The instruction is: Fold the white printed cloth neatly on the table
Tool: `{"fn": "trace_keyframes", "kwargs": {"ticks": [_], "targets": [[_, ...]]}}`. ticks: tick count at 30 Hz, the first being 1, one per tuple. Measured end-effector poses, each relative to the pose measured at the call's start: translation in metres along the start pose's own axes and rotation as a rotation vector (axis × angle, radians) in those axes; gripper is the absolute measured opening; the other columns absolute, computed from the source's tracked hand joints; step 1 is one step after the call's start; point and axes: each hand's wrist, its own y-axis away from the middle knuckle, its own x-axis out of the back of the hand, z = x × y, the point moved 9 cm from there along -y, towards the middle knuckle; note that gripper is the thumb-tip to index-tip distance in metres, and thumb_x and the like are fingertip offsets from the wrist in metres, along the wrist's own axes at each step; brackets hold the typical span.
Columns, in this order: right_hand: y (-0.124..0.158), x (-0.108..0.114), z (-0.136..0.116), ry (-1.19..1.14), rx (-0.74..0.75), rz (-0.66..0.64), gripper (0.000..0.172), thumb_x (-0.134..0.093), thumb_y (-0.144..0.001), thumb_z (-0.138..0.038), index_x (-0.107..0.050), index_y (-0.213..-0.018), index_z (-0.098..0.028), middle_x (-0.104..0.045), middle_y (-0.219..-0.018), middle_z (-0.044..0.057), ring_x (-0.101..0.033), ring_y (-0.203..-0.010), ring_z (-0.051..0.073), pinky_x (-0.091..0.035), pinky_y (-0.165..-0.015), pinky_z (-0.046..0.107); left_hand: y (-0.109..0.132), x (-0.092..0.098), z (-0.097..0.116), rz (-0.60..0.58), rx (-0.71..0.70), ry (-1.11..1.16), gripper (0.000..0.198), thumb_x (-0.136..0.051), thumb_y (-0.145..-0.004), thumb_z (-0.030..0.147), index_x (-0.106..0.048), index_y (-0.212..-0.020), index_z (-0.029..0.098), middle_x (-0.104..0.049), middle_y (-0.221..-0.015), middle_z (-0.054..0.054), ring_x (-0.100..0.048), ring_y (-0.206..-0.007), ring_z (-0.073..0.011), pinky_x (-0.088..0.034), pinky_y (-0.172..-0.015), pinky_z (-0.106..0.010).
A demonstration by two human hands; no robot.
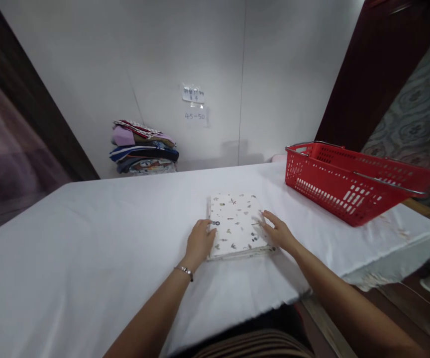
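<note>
A folded cloth, white with small scattered prints in brown, green and red, lies flat on the white-covered table. My left hand, a bracelet at its wrist, holds the cloth's left edge, with the thumb reaching over the top. At the opposite edge my right hand grips it in a similar way, its fingers bent and the thumb lying on the print. Layers of the fold show along the near side. The undersides of both hands are hidden.
To the right stands a red plastic basket with metal handles. A stack of folded clothes sits beyond the table's far edge, by the grey wall. Two paper labels are stuck on the wall. The table's near edge runs close to my body.
</note>
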Motion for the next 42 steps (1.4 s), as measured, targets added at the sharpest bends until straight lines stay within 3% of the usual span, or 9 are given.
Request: {"fn": "trace_keyframes", "kwargs": {"ticks": [5, 9, 15, 26, 31, 42], "targets": [[0.043, 0.021, -0.005, -0.137, -0.026, 0.000, 0.038, -0.050, -0.079, -0.041, -0.060, -0.109, -0.020, -0.060, -0.115, 0.007, -0.056, -0.100, 0.022, -0.045, -0.085, 0.036, 0.031, -0.005, 0.044, -0.124, -0.323, 0.040, 0.025, -0.048, -0.083, 0.035, -0.055, -0.104, 0.023, -0.052, -0.117, -0.005, -0.048, -0.107, -0.0190, -0.039, -0.088, -0.031], [0.074, 0.019, 0.009, -0.193, -0.073, -0.008, 0.036, -0.053, -0.078, -0.039, -0.060, -0.108, -0.021, -0.062, -0.110, 0.006, -0.060, -0.089, 0.020, -0.047, -0.081, 0.035, 0.047, -0.014, 0.048, -0.223, -0.483, 0.026, 0.028, -0.052, -0.082, 0.037, -0.055, -0.107, 0.025, -0.055, -0.115, -0.003, -0.046, -0.111, -0.0187, -0.032, -0.097, -0.035], [0.088, 0.009, 0.012, -0.041, -0.020, 0.008, 0.046, -0.056, -0.077, -0.034, -0.051, -0.120, -0.020, -0.057, -0.115, 0.006, -0.057, -0.093, 0.019, -0.046, -0.084, 0.033, 0.047, -0.021, 0.040, -0.260, -0.555, -0.061, 0.035, -0.052, -0.082, 0.038, -0.050, -0.115, 0.025, -0.051, -0.122, -0.004, -0.042, -0.115, -0.0191, -0.030, -0.099, -0.035], [0.081, 0.002, -0.006, 0.195, 0.148, 0.065, 0.044, -0.045, -0.081, -0.027, -0.048, -0.125, -0.021, -0.046, -0.131, 0.007, -0.040, -0.122, 0.020, -0.030, -0.104, 0.038, 0.048, -0.020, 0.035, -0.164, -0.674, -0.085, 0.032, -0.040, -0.089, 0.040, -0.050, -0.114, 0.024, -0.052, -0.122, -0.003, -0.043, -0.115, -0.0190, -0.035, -0.097, -0.039], [0.079, -0.002, -0.008, 0.253, 0.129, 0.040, 0.049, -0.045, -0.080, -0.026, -0.044, -0.129, -0.020, -0.039, -0.136, 0.008, -0.037, -0.124, 0.021, -0.029, -0.105, 0.039, 0.048, -0.023, 0.034, -0.178, -0.676, -0.113, 0.033, -0.039, -0.089, 0.040, -0.050, -0.115, 0.023, -0.051, -0.123, -0.003, -0.042, -0.117, -0.0192, -0.034, -0.099, -0.040], [0.078, 0.000, -0.009, 0.224, 0.191, 0.055, 0.046, -0.040, -0.076, -0.015, -0.053, -0.120, -0.019, -0.046, -0.128, 0.008, -0.044, -0.118, 0.020, -0.034, -0.101, 0.037, 0.049, -0.030, 0.023, -0.220, -0.624, -0.209, 0.040, -0.035, -0.090, 0.042, -0.047, -0.123, 0.022, -0.047, -0.131, -0.003, -0.036, -0.125, -0.0186, -0.031, -0.103, -0.037]]}}
